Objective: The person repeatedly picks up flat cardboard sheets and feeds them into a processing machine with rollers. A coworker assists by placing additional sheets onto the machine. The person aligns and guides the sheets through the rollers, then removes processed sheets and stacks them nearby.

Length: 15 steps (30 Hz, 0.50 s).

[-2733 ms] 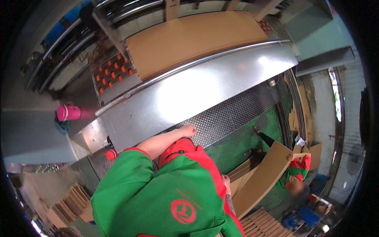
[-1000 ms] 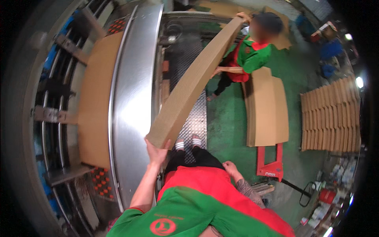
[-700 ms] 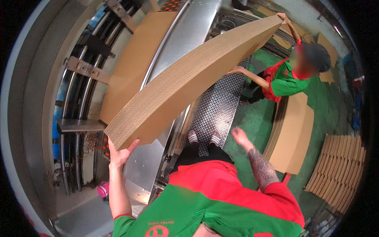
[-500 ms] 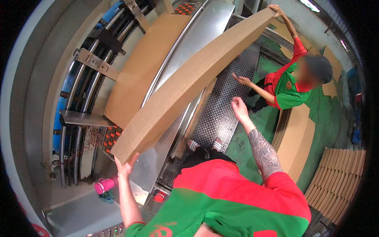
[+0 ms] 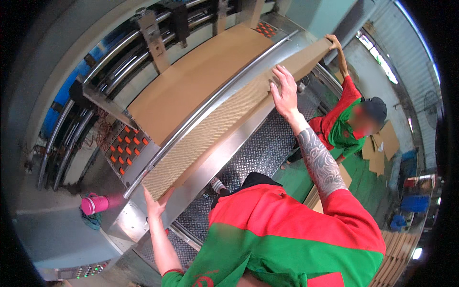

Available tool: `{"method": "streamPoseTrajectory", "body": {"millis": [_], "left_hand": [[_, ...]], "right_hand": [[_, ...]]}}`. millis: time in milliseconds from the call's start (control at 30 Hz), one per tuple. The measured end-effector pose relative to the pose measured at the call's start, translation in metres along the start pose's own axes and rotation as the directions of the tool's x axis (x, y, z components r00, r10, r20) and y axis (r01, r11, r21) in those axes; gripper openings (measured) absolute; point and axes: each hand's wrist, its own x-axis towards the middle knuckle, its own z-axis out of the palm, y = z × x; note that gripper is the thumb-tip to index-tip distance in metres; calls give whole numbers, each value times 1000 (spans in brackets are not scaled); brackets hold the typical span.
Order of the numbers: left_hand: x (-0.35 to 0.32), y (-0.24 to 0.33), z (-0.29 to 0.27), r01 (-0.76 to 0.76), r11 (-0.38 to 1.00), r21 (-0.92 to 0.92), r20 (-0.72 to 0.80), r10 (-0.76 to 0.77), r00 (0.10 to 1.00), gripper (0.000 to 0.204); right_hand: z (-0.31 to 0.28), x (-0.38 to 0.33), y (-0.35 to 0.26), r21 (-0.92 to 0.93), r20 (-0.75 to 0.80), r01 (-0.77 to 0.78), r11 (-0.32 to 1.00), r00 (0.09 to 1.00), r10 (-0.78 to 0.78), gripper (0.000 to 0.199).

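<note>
A thick stack of corrugated cardboard sheets (image 5: 210,126) stands on edge along the metal ledge of a machine, its fluted edges facing up. At its near end my left hand (image 5: 157,203) grips the lower corner, thumb on one side and fingers on the other. My right hand (image 5: 285,93) has its fingers stretched out and lies against, or just over, the stack's far half; contact is hard to make out. A co-worker's hand (image 5: 332,42) holds the far end. Behind the stack, a wide brown cardboard sheet (image 5: 201,67) lies flat on the machine bed.
A round metal bar (image 5: 210,112) runs between stack and bed. Orange rollers (image 5: 126,148) sit at the bed's near end, a pink bottle (image 5: 94,204) on the left. Diamond-plate flooring (image 5: 253,153) lies below; the co-worker (image 5: 344,119) stands at the far right. Flat cardboard bundles (image 5: 392,253) are lower right.
The stack has come over against the machine's bar and ledge. My right hand has risen from below to the stack, fingers now extended. The co-worker's other hand has dropped, and my view has turned.
</note>
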Motion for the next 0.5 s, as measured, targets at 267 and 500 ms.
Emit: {"method": "streamPoseTrajectory", "body": {"millis": [267, 500], "left_hand": [[11, 6, 41, -208, 816, -539, -226, 97, 969, 126], [12, -37, 85, -327, 557, -763, -469, -130, 874, 117]], "right_hand": [[19, 37, -10, -107, 511, 170, 980, 855, -92, 45], [23, 41, -17, -123, 566, 200, 972, 819, -97, 55]]}}
